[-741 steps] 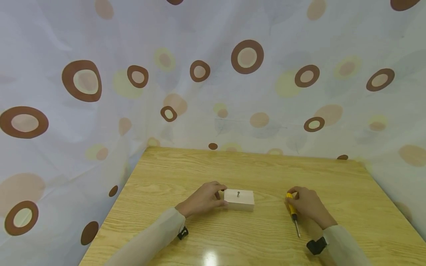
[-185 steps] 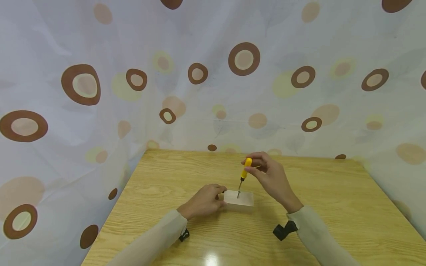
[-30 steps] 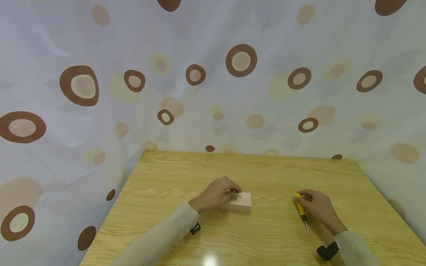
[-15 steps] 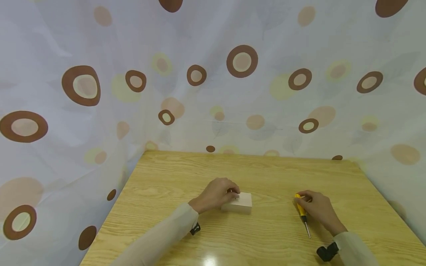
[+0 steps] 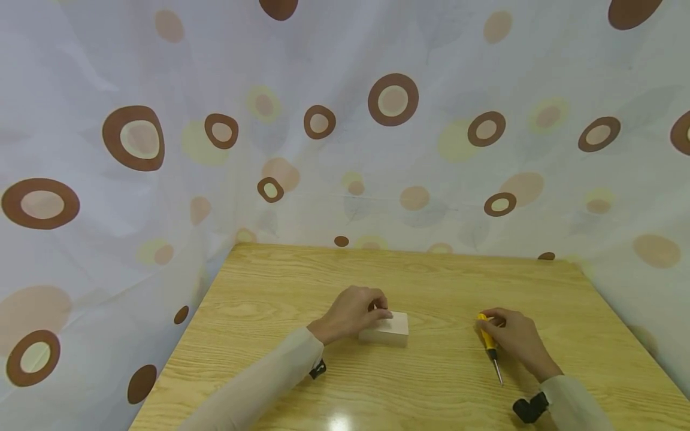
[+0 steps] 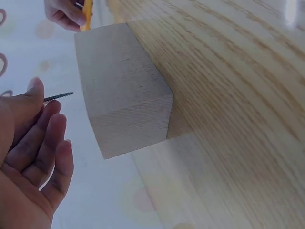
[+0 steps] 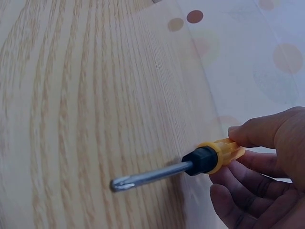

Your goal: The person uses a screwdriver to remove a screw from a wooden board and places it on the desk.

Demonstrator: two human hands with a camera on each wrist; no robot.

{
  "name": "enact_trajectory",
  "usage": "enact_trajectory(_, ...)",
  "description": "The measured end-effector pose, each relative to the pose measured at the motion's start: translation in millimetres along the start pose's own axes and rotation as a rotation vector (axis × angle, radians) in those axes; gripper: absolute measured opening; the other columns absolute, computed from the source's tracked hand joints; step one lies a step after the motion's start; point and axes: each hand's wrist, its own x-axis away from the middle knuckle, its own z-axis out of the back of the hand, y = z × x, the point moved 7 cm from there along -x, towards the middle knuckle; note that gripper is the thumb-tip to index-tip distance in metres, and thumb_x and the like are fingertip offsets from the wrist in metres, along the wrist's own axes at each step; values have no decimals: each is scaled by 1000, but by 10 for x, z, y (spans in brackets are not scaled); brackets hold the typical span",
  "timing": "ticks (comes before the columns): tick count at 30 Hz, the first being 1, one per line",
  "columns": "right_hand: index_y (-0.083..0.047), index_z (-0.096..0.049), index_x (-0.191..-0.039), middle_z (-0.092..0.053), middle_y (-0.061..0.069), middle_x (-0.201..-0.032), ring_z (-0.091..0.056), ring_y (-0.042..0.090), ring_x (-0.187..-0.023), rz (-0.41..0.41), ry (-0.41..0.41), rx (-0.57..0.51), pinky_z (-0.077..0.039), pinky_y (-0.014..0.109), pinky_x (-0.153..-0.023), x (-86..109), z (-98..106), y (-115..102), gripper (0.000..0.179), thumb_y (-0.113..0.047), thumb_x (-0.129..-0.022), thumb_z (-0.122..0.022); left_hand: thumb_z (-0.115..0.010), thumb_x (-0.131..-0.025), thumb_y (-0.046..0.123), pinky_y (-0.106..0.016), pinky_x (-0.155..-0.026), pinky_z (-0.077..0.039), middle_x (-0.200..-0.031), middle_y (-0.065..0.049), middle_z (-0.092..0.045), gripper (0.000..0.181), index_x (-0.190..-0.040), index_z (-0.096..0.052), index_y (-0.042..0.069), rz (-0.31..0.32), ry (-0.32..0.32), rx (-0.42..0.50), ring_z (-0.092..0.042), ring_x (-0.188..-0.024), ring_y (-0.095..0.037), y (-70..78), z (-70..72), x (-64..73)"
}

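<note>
A pale wooden block [image 5: 395, 324] lies on the table in the head view, with my left hand [image 5: 350, 313] over its left part. In the left wrist view, thumb and index finger pinch a dark screw [image 6: 58, 97]. Its pointed tip faces the block's top and appears just apart from it. To the right, my right hand [image 5: 517, 340] grips a yellow-handled screwdriver [image 5: 487, 340] by the handle. The shaft slants down toward me, and the right wrist view shows a cross-shaped metal tip [image 7: 123, 183]. The screw is hidden by fingers in the head view.
The wood-grain table [image 5: 302, 269] reaches back to a white sheet [image 5: 345, 149] printed with brown and beige circles. This sheet also hangs along both sides. Black wrist cameras [image 5: 530, 408] sit below the cuffs.
Earlier the screw stood in the block and the screwdriver was on it; now the screw is in my left hand and the screwdriver is back at the right. Lately only my left fingers shifted slightly.
</note>
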Motion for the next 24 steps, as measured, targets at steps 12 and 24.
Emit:
enact_trajectory(12, -1, -62, -121, -68, 6, -94, -62, 15, -75, 21, 15, 5, -49, 30, -58, 7, -7, -7, 49, -41, -92, -61, -66, -90, 27, -12, -65, -44, -90, 12, -69, 15, -97, -75, 16, -12, 48, 31, -55, -73, 7, -57, 109, 91)
enact_trajectory(24, -1, -62, -121, -68, 8, -95, -61, 15, -74, 13, 2, -8, -49, 32, -60, 31, -6, -15, 51, -43, -92, -61, -66, -90, 23, -14, -62, -45, -90, 12, -69, 11, -96, -74, 19, 9, 120, 44, -54, -70, 5, -216, 319, 301)
